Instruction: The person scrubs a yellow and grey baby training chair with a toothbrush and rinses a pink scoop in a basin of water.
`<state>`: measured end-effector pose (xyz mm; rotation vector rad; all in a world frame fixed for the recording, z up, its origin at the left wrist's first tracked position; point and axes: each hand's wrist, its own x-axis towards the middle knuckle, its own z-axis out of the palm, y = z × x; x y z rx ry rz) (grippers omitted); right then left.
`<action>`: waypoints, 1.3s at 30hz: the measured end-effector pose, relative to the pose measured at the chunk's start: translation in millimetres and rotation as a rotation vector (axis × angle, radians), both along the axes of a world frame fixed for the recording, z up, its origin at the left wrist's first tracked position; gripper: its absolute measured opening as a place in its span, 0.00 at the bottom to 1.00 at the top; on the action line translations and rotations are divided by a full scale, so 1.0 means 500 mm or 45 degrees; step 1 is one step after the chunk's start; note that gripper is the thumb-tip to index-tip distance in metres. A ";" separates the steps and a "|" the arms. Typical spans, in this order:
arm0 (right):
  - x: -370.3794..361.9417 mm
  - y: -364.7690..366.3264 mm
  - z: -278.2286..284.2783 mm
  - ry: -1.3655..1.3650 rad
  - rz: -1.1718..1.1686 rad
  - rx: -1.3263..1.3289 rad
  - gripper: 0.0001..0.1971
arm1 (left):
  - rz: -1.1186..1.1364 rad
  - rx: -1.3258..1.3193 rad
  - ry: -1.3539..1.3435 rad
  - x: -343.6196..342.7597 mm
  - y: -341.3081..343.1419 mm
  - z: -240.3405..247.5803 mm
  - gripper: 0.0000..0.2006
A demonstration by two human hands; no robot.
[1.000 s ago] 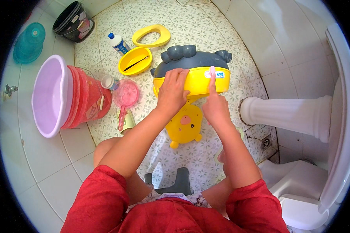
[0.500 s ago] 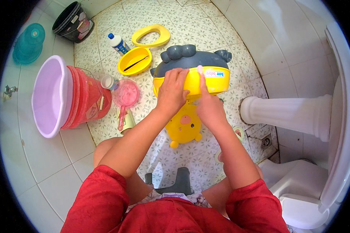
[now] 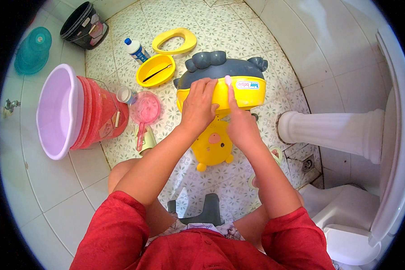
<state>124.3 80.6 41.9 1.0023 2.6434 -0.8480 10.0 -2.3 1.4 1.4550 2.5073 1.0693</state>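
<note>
A yellow and dark grey child's potty point(image 3: 227, 69) lies tipped over on the tiled floor in front of me. Its yellow front panel point(image 3: 213, 141), with a moulded animal face, points towards me. My left hand point(image 3: 199, 102) grips the potty's yellow rim, fingers over the edge and thumb on the near side. My right hand point(image 3: 243, 126) has its index finger stretched out against the yellow band, beside a small label, with its other fingers curled. A pale pink spot shows at that fingertip; I cannot make out what it is.
Behind the potty are a yellow seat ring point(image 3: 174, 40), a yellow bowl point(image 3: 150, 78) with a dark thin stick or brush, and a white bottle point(image 3: 137, 50). To the left stand a pink dipper point(image 3: 145, 108), a red bucket point(image 3: 104, 114) and a lilac basin point(image 3: 58, 112). A white pedestal point(image 3: 330, 135) stands right.
My right index fingertip has slid slightly left and up along the potty's yellow band, away from the label. My left hand stays where it was on the rim.
</note>
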 end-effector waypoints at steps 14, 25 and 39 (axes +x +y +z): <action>-0.004 0.040 0.010 -0.181 -0.257 -0.134 0.51 | -0.003 0.012 0.005 -0.001 -0.003 -0.004 0.32; 0.015 0.041 -0.009 0.041 -0.173 0.047 0.48 | -0.355 -0.036 -0.215 -0.005 0.015 -0.031 0.29; 0.027 0.036 -0.032 -0.002 -0.126 0.170 0.47 | 0.352 -1.009 -0.165 0.000 -0.078 -0.126 0.43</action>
